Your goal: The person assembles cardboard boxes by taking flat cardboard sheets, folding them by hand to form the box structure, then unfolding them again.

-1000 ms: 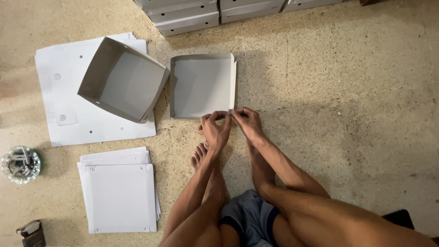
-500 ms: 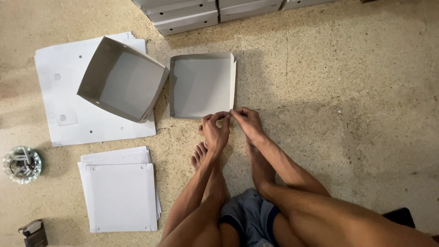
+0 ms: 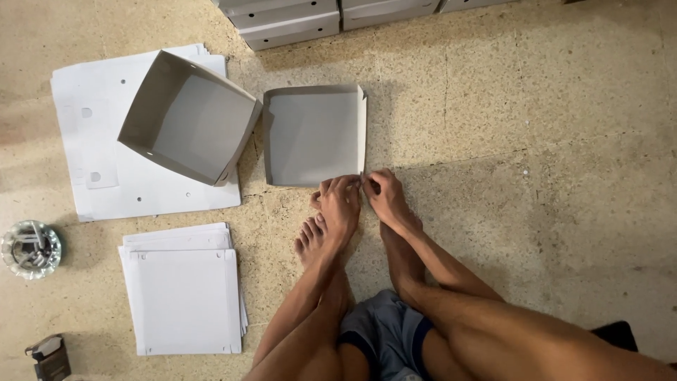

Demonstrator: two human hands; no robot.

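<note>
A shallow grey cardboard tray (image 3: 310,130), partly folded, lies on the floor in front of me. My left hand (image 3: 340,204) and my right hand (image 3: 384,197) sit side by side at its near right corner, fingers pinching the near flap's edge. A deeper folded grey box (image 3: 189,125) rests tilted to the left, on a large flat white sheet (image 3: 84,148). My bare foot (image 3: 310,243) lies just under my left hand.
A stack of flat white cardboard blanks (image 3: 185,289) lies at lower left. A glass ashtray (image 3: 29,247) and a small dark object (image 3: 48,356) sit at the far left. Finished grey boxes (image 3: 296,21) line the top edge.
Both hands have stayed at the tray's near right corner, with only slight finger movement. Nothing else moved.
</note>
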